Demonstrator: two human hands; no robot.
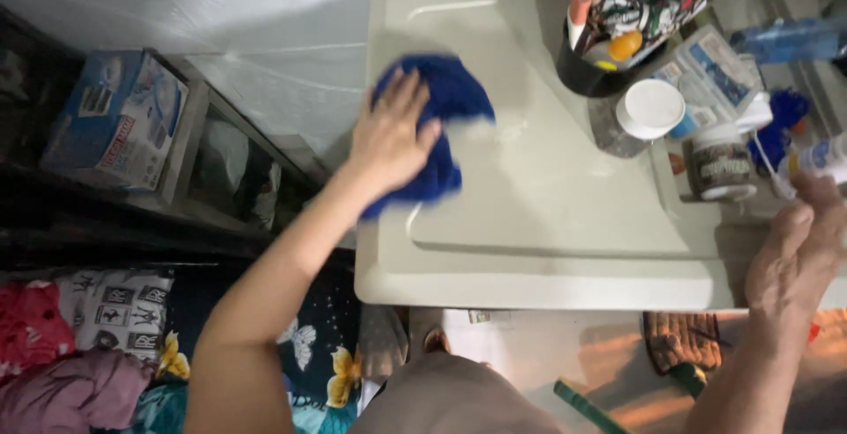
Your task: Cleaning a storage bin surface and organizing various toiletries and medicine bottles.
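1. Bare skin nearest me: my right hand (798,253) sits at the table's (547,284) near right corner, fingers curled around a white bottle (816,159); the blur there keeps me from seeing how firmly they close.
2. My left arm reaches in over the near left corner, and my left hand (390,138) lies flat with fingers spread, pressing a blue cloth (441,112) onto the tabletop without gripping it.
3. I see the cloth bunched under my palm toward the table's left edge, spilling out past my fingertips on the far side.
4. Along the right edge stand a dark jar (719,168) and a white lid (651,108), close together.
5. At the far right corner I see a black holder (604,55) stuffed with small items.
6. Left of the table, a blue box (119,121) rests on a shelf.
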